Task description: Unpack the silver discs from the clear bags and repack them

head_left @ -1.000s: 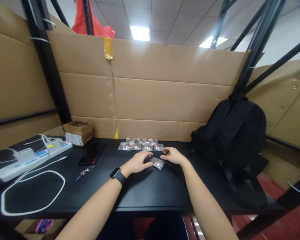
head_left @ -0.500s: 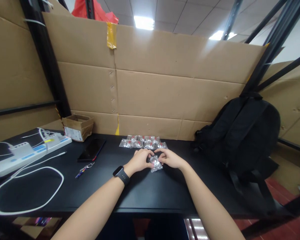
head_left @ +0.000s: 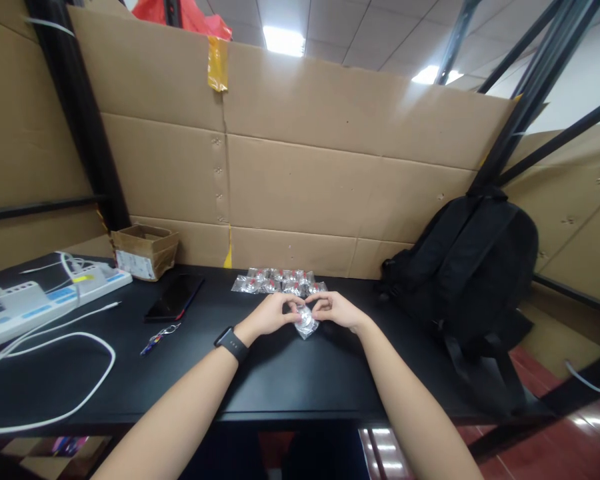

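Note:
A small clear plastic packet [head_left: 307, 325] with a round, shiny silvery thing inside is held between my hands, just over the black table. My left hand [head_left: 275, 313] pinches its left side between thumb and fingers, a dark watch on the wrist. On the other side, my right hand [head_left: 341, 312] grips the packet's upper right edge with its fingertips. Right behind my hands lie several similar packets [head_left: 270, 285] in two rows, each showing a red spot. What exactly the packets contain is too small to make out.
A black phone [head_left: 174, 298] and a keyring [head_left: 157, 339] lie to the left. Beyond them are a white power strip [head_left: 55, 308], a looped white cable [head_left: 111, 373] and a small cardboard box [head_left: 147, 253]. A black backpack [head_left: 473, 287] stands at right, before a cardboard wall [head_left: 300, 180].
Both hands still hold the packet, which has tilted and is gripped more along its upper edges. The whole view has shifted slightly, so things appear a little farther left.

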`<act>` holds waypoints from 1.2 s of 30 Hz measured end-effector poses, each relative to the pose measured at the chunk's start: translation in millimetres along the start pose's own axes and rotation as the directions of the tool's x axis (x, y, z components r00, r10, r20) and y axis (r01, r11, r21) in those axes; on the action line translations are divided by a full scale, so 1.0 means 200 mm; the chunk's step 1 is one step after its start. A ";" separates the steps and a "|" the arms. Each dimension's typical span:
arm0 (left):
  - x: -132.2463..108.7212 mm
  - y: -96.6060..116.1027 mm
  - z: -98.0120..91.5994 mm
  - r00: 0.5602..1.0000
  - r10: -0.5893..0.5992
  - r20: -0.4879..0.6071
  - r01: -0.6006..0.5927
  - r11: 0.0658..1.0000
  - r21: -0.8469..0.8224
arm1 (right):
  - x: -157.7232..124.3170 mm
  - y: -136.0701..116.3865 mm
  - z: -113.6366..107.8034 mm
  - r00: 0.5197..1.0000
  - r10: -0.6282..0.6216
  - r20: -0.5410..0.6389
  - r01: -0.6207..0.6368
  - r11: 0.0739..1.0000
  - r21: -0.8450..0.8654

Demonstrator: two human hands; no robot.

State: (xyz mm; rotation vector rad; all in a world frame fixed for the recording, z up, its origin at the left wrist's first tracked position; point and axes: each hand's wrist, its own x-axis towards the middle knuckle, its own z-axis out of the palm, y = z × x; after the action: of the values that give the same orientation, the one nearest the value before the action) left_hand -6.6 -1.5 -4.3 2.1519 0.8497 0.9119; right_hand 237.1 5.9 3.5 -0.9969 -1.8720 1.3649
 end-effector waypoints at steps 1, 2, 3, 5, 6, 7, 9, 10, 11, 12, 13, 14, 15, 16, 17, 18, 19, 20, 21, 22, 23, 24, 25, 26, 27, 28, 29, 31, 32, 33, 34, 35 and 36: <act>0.00 -0.01 -0.01 1.000 0.002 0.013 -0.002 1.000 -0.015 | -0.01 0.00 -0.01 1.000 -0.001 -0.011 0.002 1.000 0.017; 0.01 -0.01 -0.01 0.999 0.006 0.031 -0.005 0.999 -0.031 | -0.01 -0.01 -0.02 1.000 -0.004 -0.022 0.005 0.999 0.035; 0.01 -0.02 -0.02 0.999 0.013 0.048 -0.011 0.999 -0.050 | -0.02 -0.01 -0.03 1.000 -0.007 -0.031 0.009 0.999 0.049; 0.01 -0.02 -0.05 0.996 0.045 0.083 -0.037 0.994 -0.099 | -0.02 0.00 -0.05 0.999 -0.008 -0.043 0.011 0.998 0.065; 0.01 -0.01 -0.06 0.992 0.075 0.102 -0.062 0.990 -0.127 | -0.03 0.00 -0.06 0.999 -0.006 -0.052 0.010 0.998 0.067; 0.00 -0.01 -0.08 0.986 0.111 0.126 -0.091 0.985 -0.149 | -0.03 0.01 -0.06 0.998 -0.005 -0.066 0.009 0.998 0.065; -0.01 0.00 -0.11 0.968 0.167 0.187 -0.141 0.979 -0.143 | -0.03 0.01 -0.07 0.995 -0.008 -0.102 0.013 0.999 0.048; -0.02 0.00 -0.12 0.958 0.178 0.223 -0.156 0.981 -0.113 | -0.03 0.01 -0.07 0.993 -0.015 -0.120 0.020 0.999 0.033; -0.03 0.00 -0.13 0.951 0.174 0.255 -0.162 0.984 -0.067 | -0.03 0.00 -0.07 0.990 -0.029 -0.137 0.032 0.999 0.015; -0.03 0.00 -0.14 0.947 0.158 0.279 -0.161 0.987 -0.012 | -0.03 -0.01 -0.06 0.987 -0.050 -0.154 0.050 0.999 -0.007; -0.04 -0.01 -0.14 0.947 0.134 0.292 -0.154 0.987 0.046 | -0.02 -0.02 -0.04 0.983 -0.079 -0.167 0.075 0.997 -0.033; -0.04 -0.02 -0.14 0.950 0.110 0.294 -0.145 0.985 0.098 | -0.02 -0.03 -0.03 0.977 -0.115 -0.179 0.106 0.993 -0.058; -0.04 -0.03 -0.13 0.953 0.089 0.289 -0.134 0.981 0.140 | -0.01 -0.04 -0.02 0.971 -0.151 -0.188 0.139 0.987 -0.078; -0.04 -0.04 -0.13 0.957 0.073 0.282 -0.125 0.977 0.171 | -0.01 -0.05 0.00 0.963 -0.184 -0.195 0.170 0.981 -0.089; -0.04 -0.05 -0.13 0.960 0.062 0.273 -0.117 0.975 0.190 | 0.00 -0.05 0.01 0.956 -0.211 -0.205 0.196 0.976 -0.090; -0.04 -0.06 -0.12 0.964 0.053 0.261 -0.108 0.974 0.199 | 0.00 -0.05 0.02 0.948 -0.230 -0.219 0.217 0.973 -0.083; -0.03 -0.06 -0.12 0.969 0.044 0.244 -0.094 0.976 0.198 | 0.00 -0.06 0.02 0.941 -0.243 -0.236 0.233 0.970 -0.071; -0.03 -0.07 -0.12 0.976 0.033 0.217 -0.075 0.979 0.190 | 0.00 -0.06 0.02 0.936 -0.251 -0.248 0.243 0.968 -0.064; -0.03 -0.07 -0.12 0.983 0.020 0.183 -0.053 0.983 0.177 | 0.00 -0.06 0.02 0.933 -0.258 -0.250 0.249 0.966 -0.069; -0.03 -0.07 -0.11 0.989 0.006 0.150 -0.031 0.986 0.161 | 0.00 -0.06 0.02 0.932 -0.266 -0.245 0.252 0.964 -0.086; -0.03 -0.08 -0.11 0.992 -0.006 0.127 -0.012 0.990 0.141 | 0.00 -0.06 0.02 0.931 -0.275 -0.241 0.257 0.961 -0.103; -0.04 -0.08 -0.10 0.993 -0.017 0.119 0.002 0.993 0.122 | -0.01 -0.07 0.02 0.926 -0.285 -0.246 0.266 0.958 -0.111; -0.04 -0.08 -0.10 0.992 -0.027 0.123 0.013 0.994 0.107 | -0.01 -0.07 0.02 0.916 -0.299 -0.266 0.280 0.954 -0.106; -0.04 -0.08 -0.09 0.990 -0.037 0.134 0.024 0.995 0.101 | -0.02 -0.08 0.02 0.901 -0.312 -0.301 0.299 0.950 -0.090; -0.04 -0.08 -0.08 0.988 -0.050 0.148 0.035 0.994 0.102 | -0.02 -0.09 0.02 0.884 -0.320 -0.342 0.318 0.946 -0.063; -0.04 -0.07 -0.08 0.985 -0.061 0.159 0.045 0.993 0.106 | -0.03 -0.10 0.02 0.872 -0.318 -0.372 0.329 0.944 -0.035; -0.04 -0.07 -0.07 0.984 -0.069 0.165 0.050 0.992 0.112 | -0.03 -0.11 0.01 0.873 -0.309 -0.379 0.328 0.945 -0.015; -0.04 -0.07 -0.06 0.984 -0.065 0.168 0.045 0.992 0.121 | -0.04 -0.12 0.01 0.893 -0.285 -0.350 0.302 0.953 -0.005; -0.04 -0.07 -0.05 0.984 -0.058 0.166 0.038 0.992 0.124 | -0.04 -0.12 0.00 0.895 -0.278 -0.347 0.293 0.956 -0.011; -0.04 -0.06 -0.05 0.985 -0.051 0.163 0.030 0.991 0.129 | -0.04 -0.13 0.00 0.887 -0.281 -0.367 0.295 0.955 -0.017; -0.04 -0.06 -0.05 0.986 -0.044 0.160 0.022 0.991 0.135 | -0.05 -0.13 -0.01 0.865 -0.289 -0.410 0.308 0.951 -0.022; -0.04 -0.06 -0.05 0.987 -0.037 0.157 0.015 0.990 0.140 | -0.05 -0.13 -0.02 0.829 -0.300 -0.472 0.329 0.944 -0.022; -0.04 -0.06 -0.05 0.987 -0.030 0.156 0.008 0.990 0.141 | -0.05 -0.13 -0.03 0.788 -0.303 -0.535 0.350 0.937 -0.014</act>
State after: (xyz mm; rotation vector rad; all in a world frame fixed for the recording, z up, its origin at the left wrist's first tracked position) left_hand -22.0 2.5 -9.7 2.2974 0.8754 0.6792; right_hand 242.5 -3.9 29.6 -0.8442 -1.4603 0.8405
